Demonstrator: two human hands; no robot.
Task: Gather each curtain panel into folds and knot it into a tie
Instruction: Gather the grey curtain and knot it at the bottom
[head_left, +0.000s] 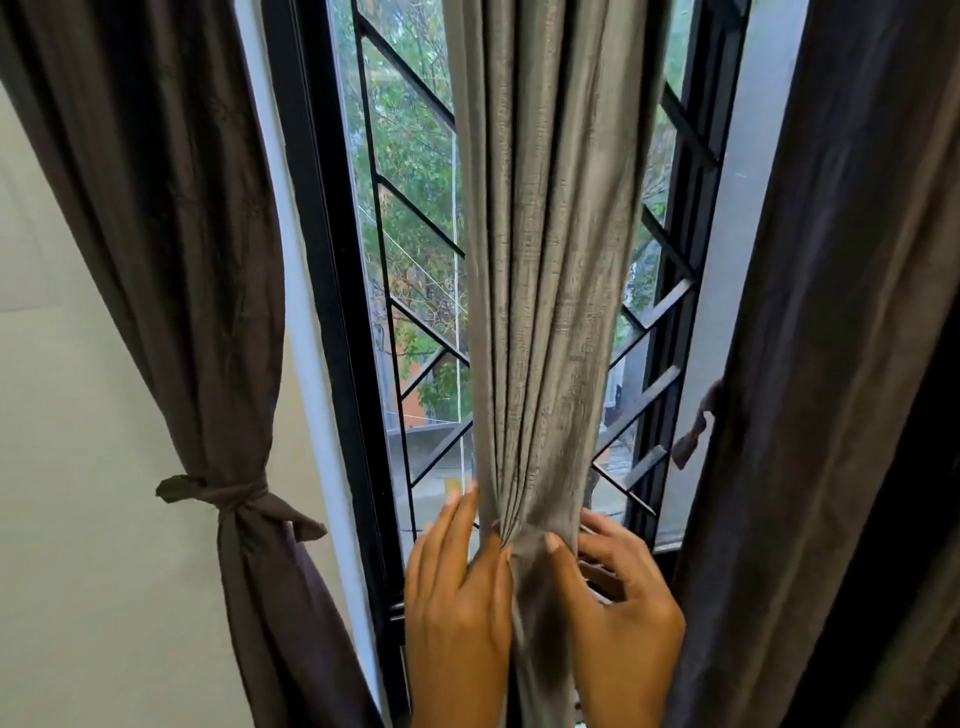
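The grey curtain panel (545, 260) hung in the middle of the window, gathered into narrow folds between both hands. The left hand (457, 597) pinched the pleats with its thumb. The right hand (618, 608) gripped the bundle, thumb in front and fingers curled behind. Behind stood a black window frame (332, 312) with a diagonal metal grille (415, 213). A dark, crinkled curtain (171, 234), knotted at its waist, hung against the pale wall (78, 467).

A: Any text, labels, numbers?
B: None readable. Grey curtain (545, 260) at 12 o'clock, plain. Tied dark curtain (171, 208) at 9 o'clock and loose dark curtain (831, 364) at 3 o'clock, plain too.
A: Signs through the window (410, 291)?
B: Too blurred to tell.
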